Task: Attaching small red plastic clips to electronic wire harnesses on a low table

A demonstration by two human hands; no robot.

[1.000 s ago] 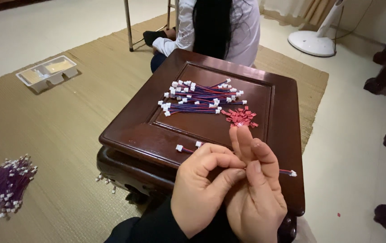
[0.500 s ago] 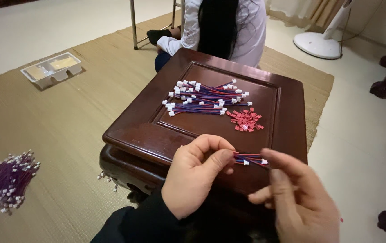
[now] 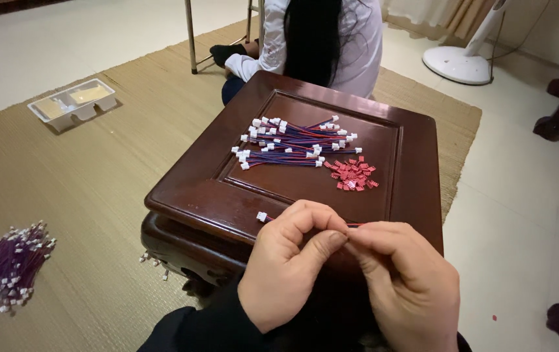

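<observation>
A: Left to right: loose wire bundle [image 3: 9, 267] on mat, left hand [image 3: 289, 267] pinched on the wire lead [image 3: 263, 216] over table edge [image 3: 182, 208].

B: Right hand [image 3: 406, 280]? I had it apart a moment ago.

A: Now closed in, pinching the lead's other end, probably; blurry.

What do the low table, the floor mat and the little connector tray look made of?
Low table: looks like dark reddish wood with a glossy lacquer, going by the sheen along its rim. Floor mat: seems woven straw or rush, tan with a fine ribbed weave. Tray: probably thin moulded plastic, whitish and slightly see-through, with compartments.
</observation>
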